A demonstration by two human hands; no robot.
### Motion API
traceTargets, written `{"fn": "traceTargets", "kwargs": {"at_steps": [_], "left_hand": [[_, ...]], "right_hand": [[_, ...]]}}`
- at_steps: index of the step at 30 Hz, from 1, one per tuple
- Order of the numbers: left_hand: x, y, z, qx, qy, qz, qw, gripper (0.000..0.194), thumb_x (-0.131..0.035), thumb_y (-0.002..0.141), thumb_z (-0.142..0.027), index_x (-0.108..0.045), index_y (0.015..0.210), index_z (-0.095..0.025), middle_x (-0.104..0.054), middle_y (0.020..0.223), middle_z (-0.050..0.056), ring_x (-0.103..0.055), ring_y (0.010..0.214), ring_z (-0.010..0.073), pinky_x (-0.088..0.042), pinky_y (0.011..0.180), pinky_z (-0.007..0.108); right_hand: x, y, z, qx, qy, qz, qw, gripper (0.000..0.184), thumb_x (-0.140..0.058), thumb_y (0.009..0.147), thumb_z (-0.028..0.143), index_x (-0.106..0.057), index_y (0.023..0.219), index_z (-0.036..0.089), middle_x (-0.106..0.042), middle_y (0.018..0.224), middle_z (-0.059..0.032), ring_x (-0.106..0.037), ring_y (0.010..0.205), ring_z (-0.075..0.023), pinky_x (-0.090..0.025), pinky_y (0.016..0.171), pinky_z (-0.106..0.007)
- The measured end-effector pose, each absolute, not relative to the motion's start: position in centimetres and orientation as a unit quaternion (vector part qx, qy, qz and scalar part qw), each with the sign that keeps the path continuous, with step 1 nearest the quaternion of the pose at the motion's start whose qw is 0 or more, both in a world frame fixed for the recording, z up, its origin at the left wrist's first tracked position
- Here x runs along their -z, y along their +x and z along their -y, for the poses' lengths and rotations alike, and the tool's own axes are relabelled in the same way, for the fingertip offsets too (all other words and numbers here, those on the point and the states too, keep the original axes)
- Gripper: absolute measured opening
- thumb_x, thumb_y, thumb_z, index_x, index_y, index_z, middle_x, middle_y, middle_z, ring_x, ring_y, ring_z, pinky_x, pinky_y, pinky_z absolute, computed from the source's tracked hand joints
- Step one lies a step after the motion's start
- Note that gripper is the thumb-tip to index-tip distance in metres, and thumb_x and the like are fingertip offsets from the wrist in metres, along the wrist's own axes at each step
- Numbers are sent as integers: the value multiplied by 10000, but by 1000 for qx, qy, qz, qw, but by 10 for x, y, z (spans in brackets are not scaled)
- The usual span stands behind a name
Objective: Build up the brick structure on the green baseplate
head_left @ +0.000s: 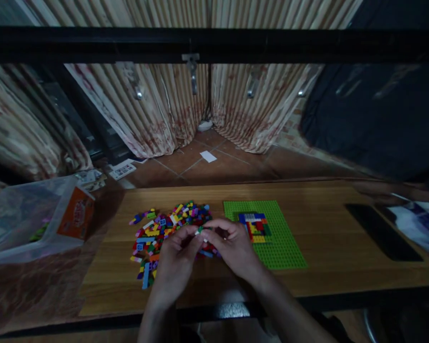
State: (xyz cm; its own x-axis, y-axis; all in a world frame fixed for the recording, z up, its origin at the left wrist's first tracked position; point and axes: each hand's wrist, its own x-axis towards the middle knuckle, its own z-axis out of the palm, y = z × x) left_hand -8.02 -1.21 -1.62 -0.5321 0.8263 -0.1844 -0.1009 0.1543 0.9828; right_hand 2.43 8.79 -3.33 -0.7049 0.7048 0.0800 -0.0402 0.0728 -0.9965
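Over the pile of loose toy bricks, my two hands meet fingertip to fingertip. Small toy bricks, green and white, show between the fingertips. My left hand pinches them from the left, and my right hand closes on them from the other side. The fingers hide most of their shape, so whether they are joined I cannot tell. Right of my hands lies a green baseplate. A block of blue, white, red, yellow and green bricks sits on it, partly behind my right hand.
The pile and baseplate rest on a wooden tabletop. A clear plastic bin with an orange label stands at the left. A flat black object and a plastic packet lie at the right. A dark bar crosses in front of the curtains.
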Motion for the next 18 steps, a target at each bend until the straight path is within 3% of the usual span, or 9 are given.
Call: {"fn": "traceTargets", "kwargs": {"at_steps": [5,10,13,15,18], "left_hand": [[18,-83,16,-524,328,-687,381,230,-646,830,-365,-684,879,-144,-652,714,15,-554,662,140,-428,631,232],[12,-79,13,-516,344,-683,386,193,-624,828,-323,-675,786,-142,-651,685,23,-567,647,142,-432,627,237],[11,-79,12,-535,337,-665,396,181,-600,833,-300,-677,786,-143,-659,684,24,-577,637,138,-444,633,237],[15,-83,13,-548,314,-679,375,183,-594,833,-303,-665,773,-145,-653,683,16,-581,635,133,-441,620,230],[23,-91,15,-560,264,-712,332,196,-627,812,-344,-652,810,-150,-654,710,6,-628,690,152,-459,638,236]], "right_hand": [[33,26,-91,-689,-239,638,248,190,-672,788,373,-680,718,196,-600,622,33,-520,584,-99,-400,562,-224],[40,28,-92,-782,-257,525,216,274,-733,711,441,-674,693,174,-485,484,65,-362,446,-62,-273,452,-212],[47,26,-92,-796,-265,504,206,298,-723,718,468,-673,704,174,-468,469,64,-352,431,-68,-266,440,-220],[52,22,-92,-754,-295,546,217,287,-699,738,470,-675,718,185,-496,494,51,-388,446,-84,-305,451,-228],[61,15,-92,-580,-343,692,259,188,-641,797,388,-693,761,211,-623,644,-4,-519,569,-131,-420,565,-263]]}}
